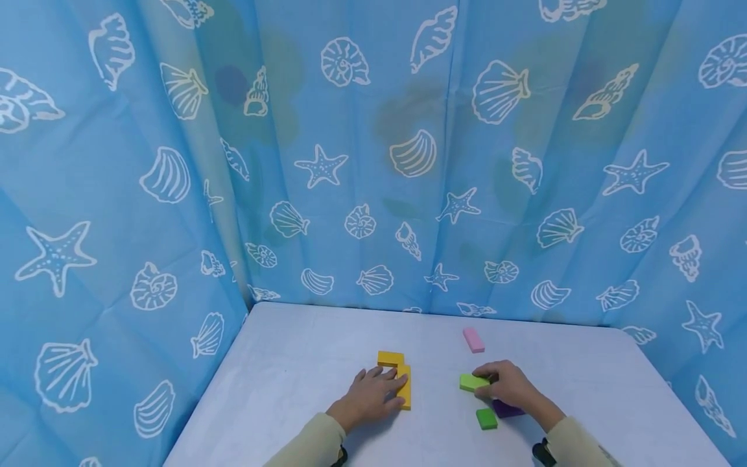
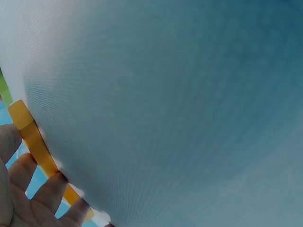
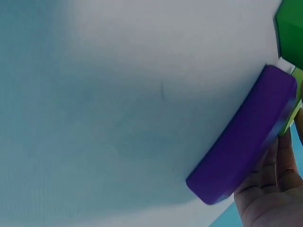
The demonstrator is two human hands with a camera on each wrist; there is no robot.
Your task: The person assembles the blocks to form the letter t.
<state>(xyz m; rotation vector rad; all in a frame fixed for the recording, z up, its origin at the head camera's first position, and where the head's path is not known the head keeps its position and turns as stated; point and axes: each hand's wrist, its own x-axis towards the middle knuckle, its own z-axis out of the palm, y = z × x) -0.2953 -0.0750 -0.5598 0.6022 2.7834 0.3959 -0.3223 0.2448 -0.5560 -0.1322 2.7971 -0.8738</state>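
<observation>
I watch the right hand (image 1: 509, 384) pinch a bright lime block (image 1: 469, 382) — plain, rectangular — between the pink block (image 1: 474, 340) and the darker green block (image 1: 487, 419). The left hand (image 1: 370, 397), fingers spread, touches a slim yellow block (image 1: 406, 393) on the white surface (image 1: 292, 376), just beside another yellow block (image 1: 390, 358).

No lettering, label, brand or number can be read on the yellow blocks (image 1: 390, 358) at the left hand (image 1: 369, 397), the lime block (image 1: 469, 382) in the right hand (image 1: 510, 384), the purple block (image 3: 241, 137) beside it, or the patterned curtain (image 1: 373, 201) beyond.
</observation>
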